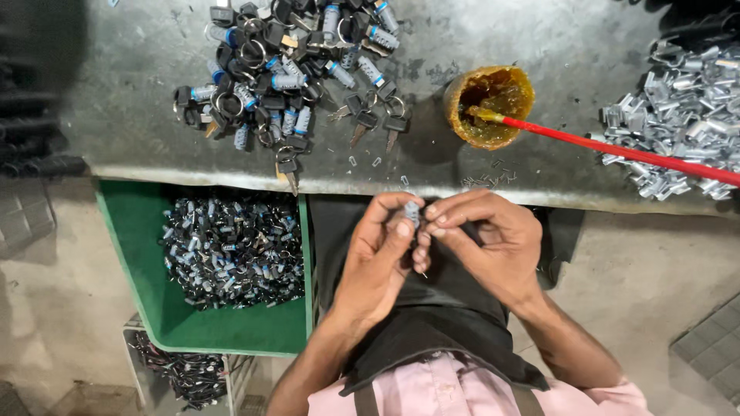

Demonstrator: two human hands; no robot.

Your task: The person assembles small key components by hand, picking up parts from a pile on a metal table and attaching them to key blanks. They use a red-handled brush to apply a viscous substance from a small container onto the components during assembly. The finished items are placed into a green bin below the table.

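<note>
My left hand (pixel 376 258) and my right hand (pixel 487 243) meet over my lap, just below the edge of the grey bench (pixel 139 115). Together they pinch a small silver lock cylinder (pixel 412 212) between fingertips and thumbs. A thin pin sticks out under my right fingers. On the bench above lies a heap of black-headed keys and blue-ringed cylinders (pixel 285 69). A round tub of amber grease (pixel 489 104) stands to the right of it, with a red-handled brush (pixel 617 148) resting in it.
A green bin (pixel 154 308) left of my lap holds several finished cylinders with keys. Below it stands a white crate (pixel 185 374) with more. A pile of silver metal housings (pixel 682 108) covers the bench's right end. Small loose pins lie near the bench edge.
</note>
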